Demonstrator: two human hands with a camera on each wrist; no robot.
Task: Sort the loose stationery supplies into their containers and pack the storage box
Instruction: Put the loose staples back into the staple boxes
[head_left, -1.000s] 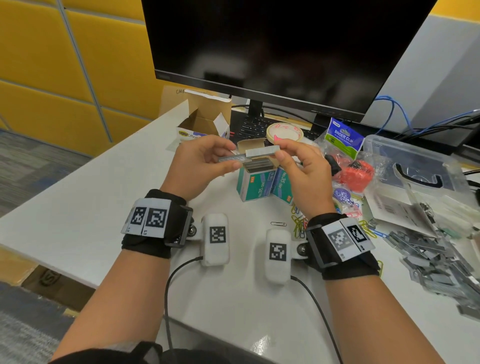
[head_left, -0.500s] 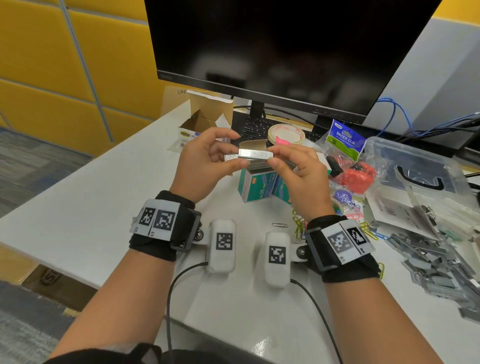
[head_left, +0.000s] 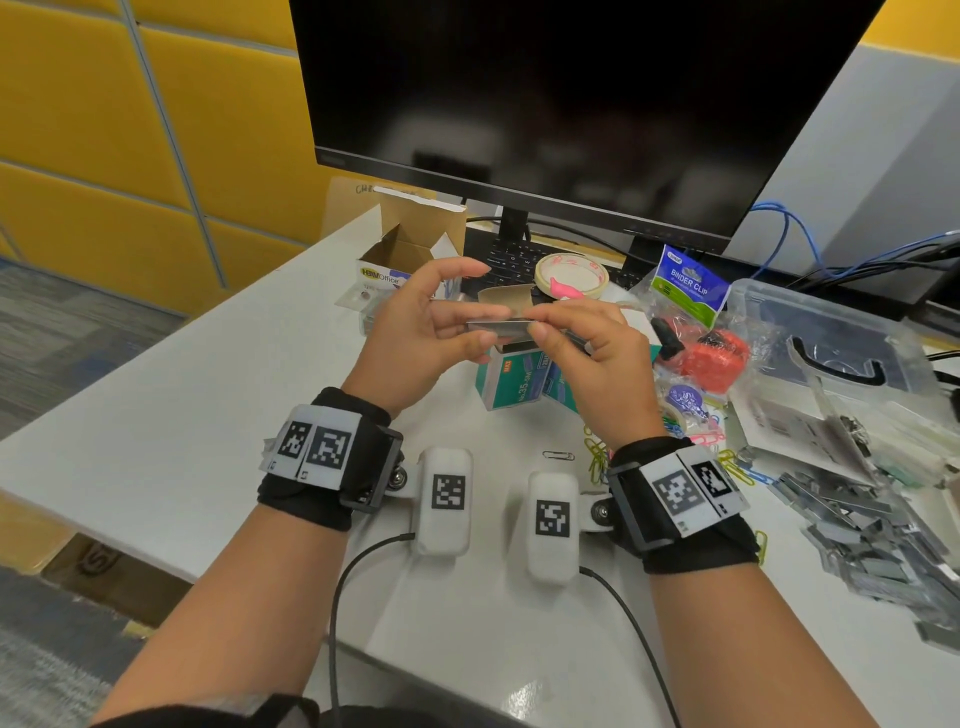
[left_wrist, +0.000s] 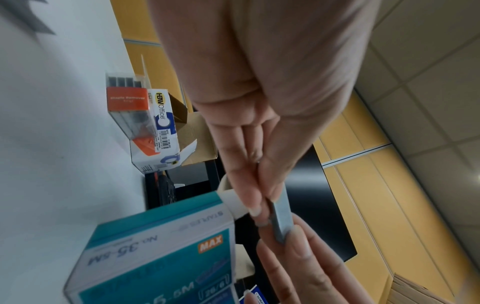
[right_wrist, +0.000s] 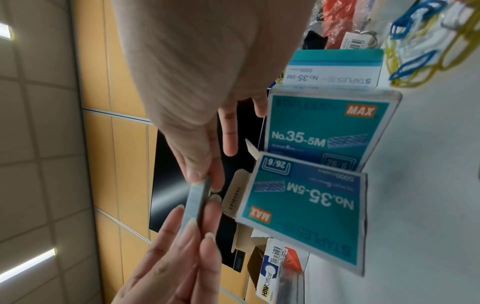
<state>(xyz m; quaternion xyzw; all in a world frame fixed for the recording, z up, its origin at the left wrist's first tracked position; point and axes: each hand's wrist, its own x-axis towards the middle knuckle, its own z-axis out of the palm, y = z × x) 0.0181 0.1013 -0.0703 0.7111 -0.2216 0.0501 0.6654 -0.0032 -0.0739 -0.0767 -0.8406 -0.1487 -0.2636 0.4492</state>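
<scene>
Open bench (head_left: 171, 415) edge at left, left hand (head_left: 415, 332) and right hand (head_left: 597, 358) fingers pinching one staple strip (head_left: 498, 326) above teal staple boxes (head_left: 511, 382).

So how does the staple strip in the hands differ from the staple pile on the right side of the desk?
The staple strip is held off the desk, pinched at its ends by the left hand and right hand; the staple pile lies on the desk untouched. The strip is one straight bar; the pile is many strips heaped at mixed angles. Both are grey metal staples, still outside the teal staple box.
</scene>
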